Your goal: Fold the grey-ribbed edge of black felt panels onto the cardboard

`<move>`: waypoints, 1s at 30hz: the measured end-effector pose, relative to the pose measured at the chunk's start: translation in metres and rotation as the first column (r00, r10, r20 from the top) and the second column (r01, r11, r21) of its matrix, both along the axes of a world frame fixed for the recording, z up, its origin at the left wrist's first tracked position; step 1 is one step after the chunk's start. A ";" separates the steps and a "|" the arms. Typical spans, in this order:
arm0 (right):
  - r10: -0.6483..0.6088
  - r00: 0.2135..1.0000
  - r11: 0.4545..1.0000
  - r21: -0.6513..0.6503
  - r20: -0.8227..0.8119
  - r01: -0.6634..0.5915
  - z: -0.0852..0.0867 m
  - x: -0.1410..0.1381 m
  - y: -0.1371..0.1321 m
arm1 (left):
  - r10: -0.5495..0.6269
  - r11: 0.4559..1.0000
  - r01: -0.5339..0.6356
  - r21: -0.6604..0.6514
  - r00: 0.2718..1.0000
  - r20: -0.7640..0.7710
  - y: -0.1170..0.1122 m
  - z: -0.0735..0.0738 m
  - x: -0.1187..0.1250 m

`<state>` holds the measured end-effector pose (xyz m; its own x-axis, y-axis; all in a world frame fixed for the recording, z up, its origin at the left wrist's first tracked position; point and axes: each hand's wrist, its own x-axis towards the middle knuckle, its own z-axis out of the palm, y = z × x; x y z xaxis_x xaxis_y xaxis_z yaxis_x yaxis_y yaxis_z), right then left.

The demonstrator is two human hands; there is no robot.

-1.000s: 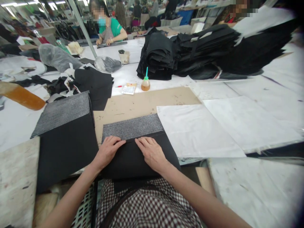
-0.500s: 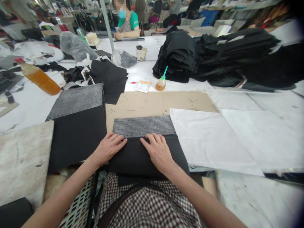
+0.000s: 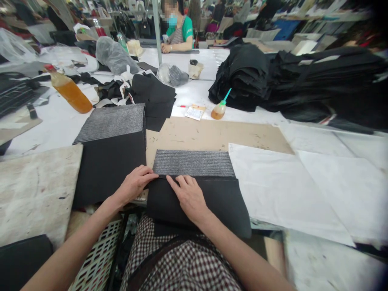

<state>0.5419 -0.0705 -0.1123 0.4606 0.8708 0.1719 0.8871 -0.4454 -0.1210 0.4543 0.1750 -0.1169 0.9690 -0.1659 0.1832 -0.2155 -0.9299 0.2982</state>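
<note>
In front of me lies a black sheet (image 3: 221, 206), its near end hanging over the table's edge onto my lap. Beyond its fold line shows a grey ribbed band (image 3: 195, 163). My left hand (image 3: 137, 182) has thumb and fingers closed at the sheet's left corner, on the seam between black and grey. Flat on the sheet rests my right hand (image 3: 188, 197), its fingers spread and pressing along the same seam, thumb towards my left hand. A stack of similar black sheets (image 3: 112, 169) with ribbed grey ends (image 3: 113, 121) is on the left.
Tan board (image 3: 194, 131) lies under the work, white sheets (image 3: 273, 182) to its right. Farther back are a small glue bottle (image 3: 218, 111), a paper packet (image 3: 195, 112), a large bottle of amber liquid (image 3: 72, 91) and heaped black material (image 3: 242, 76). A masked co-worker (image 3: 178, 34) sits opposite.
My right hand has slid left along the seam, closer to my left hand. My left hand has drawn back to the sheet's left corner. The whole view has shifted slightly.
</note>
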 end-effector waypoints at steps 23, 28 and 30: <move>-0.005 0.998 0.999 0.032 0.059 0.003 0.005 -0.007 0.000 | 0.110 0.960 -0.144 0.241 0.983 0.148 -0.046 0.018 -0.018; -0.008 1.000 0.999 0.054 0.026 0.007 0.002 0.008 -0.037 | 0.062 0.946 -0.104 0.307 0.988 0.144 -0.077 0.001 -0.007; -0.072 0.997 0.997 0.038 0.016 0.071 0.000 0.022 -0.070 | 0.060 0.940 -0.099 0.328 0.990 0.126 -0.073 -0.001 -0.008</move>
